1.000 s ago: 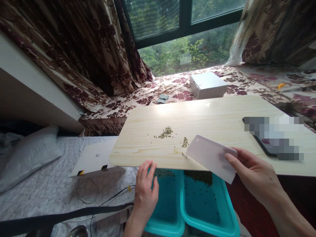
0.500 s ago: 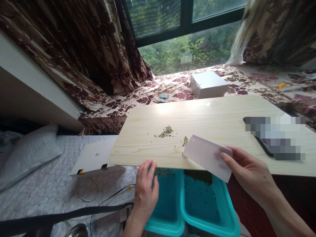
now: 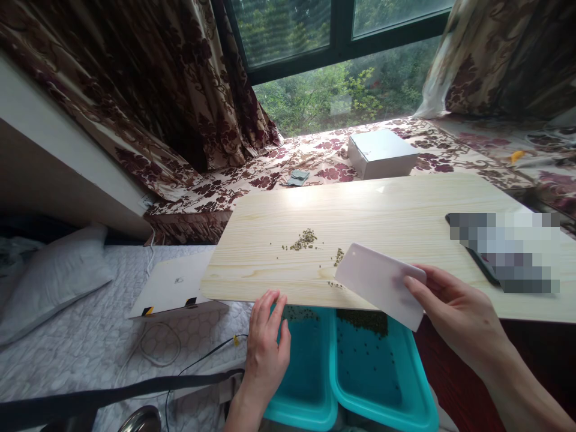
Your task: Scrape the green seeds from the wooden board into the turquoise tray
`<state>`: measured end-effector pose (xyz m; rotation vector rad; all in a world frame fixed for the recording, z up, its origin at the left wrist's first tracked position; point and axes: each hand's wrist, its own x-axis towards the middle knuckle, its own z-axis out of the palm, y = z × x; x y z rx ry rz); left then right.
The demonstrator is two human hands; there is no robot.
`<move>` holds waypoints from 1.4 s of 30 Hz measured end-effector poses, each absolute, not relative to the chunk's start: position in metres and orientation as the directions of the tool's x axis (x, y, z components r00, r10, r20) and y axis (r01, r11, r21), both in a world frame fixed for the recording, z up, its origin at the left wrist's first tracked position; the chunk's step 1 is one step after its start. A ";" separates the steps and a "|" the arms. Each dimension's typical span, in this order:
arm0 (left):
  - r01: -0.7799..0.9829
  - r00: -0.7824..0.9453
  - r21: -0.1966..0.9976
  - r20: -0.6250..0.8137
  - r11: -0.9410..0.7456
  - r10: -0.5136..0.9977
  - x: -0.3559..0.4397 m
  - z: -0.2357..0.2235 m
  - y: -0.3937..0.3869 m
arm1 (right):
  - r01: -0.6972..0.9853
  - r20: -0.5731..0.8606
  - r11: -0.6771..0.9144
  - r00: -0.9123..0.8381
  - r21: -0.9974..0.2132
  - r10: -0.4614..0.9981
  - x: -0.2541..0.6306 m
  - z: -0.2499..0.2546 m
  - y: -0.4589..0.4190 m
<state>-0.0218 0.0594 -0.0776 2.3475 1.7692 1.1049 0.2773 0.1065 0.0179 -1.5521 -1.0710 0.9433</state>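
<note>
My right hand (image 3: 454, 306) is closed on the right end of a flat, translucent white scraper (image 3: 378, 282), its far edge by the tabletop. Small greenish beans lie on the pale wooden board (image 3: 252, 264): a larger pile (image 3: 305, 240), a little cluster (image 3: 338, 258) beside the scraper and a few loose ones. At the board's near edge, my left hand (image 3: 269, 342) rests with fingers stretched out, holding nothing. Below the edge stand two turquoise bins. The right bin (image 3: 407, 384) holds a heap of beans (image 3: 366, 321); fewer are scattered in the left bin (image 3: 301, 414).
A pixelated dark-edged object (image 3: 504, 252) lies on the board's right. Behind are a white box (image 3: 382, 155) and a folded cloth (image 3: 297, 177) on the floral window seat. Another white box (image 3: 173, 285), cables and a pillow (image 3: 58, 276) are on the left bed.
The scraper has barely shifted, and several beans now show more clearly at its left corner. My left hand stays at the board's edge.
</note>
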 end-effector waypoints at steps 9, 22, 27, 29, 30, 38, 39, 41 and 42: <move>0.842 0.117 0.401 0.516 -0.361 0.848 -0.021 -0.076 0.059 | 0.146 -0.108 -0.152 0.271 -0.978 0.956 0.270 0.021 0.106; 0.842 0.127 0.394 0.518 -0.368 0.846 -0.020 -0.077 0.059 | 0.168 -0.076 -0.117 0.236 -0.979 0.969 0.269 0.017 0.104; 0.845 0.126 0.392 0.514 -0.363 0.848 -0.020 -0.076 0.059 | 0.205 -0.048 -0.107 0.270 -0.973 0.962 0.273 0.021 0.104; 0.846 0.130 0.390 0.510 -0.364 0.850 -0.021 -0.076 0.059 | 0.224 -0.046 -0.117 0.299 -0.968 0.953 0.277 0.022 0.104; 0.847 0.130 0.389 0.510 -0.363 0.851 -0.021 -0.076 0.059 | 0.233 -0.044 -0.122 0.314 -0.965 0.948 0.278 0.022 0.103; 0.843 0.131 0.393 0.510 -0.366 0.850 -0.021 -0.076 0.060 | 0.227 -0.067 -0.144 0.316 -0.963 0.946 0.279 0.025 0.099; 0.843 0.131 0.393 0.511 -0.366 0.850 -0.021 -0.076 0.060 | 0.225 -0.075 -0.150 0.311 -0.963 0.947 0.279 0.026 0.099; 0.844 0.130 0.392 0.515 -0.367 0.848 -0.021 -0.077 0.060 | 0.223 -0.084 -0.155 0.299 -0.962 0.951 0.277 0.027 0.099; 0.844 0.129 0.391 0.517 -0.367 0.846 -0.021 -0.077 0.060 | 0.225 -0.085 -0.155 0.294 -0.962 0.952 0.278 0.028 0.098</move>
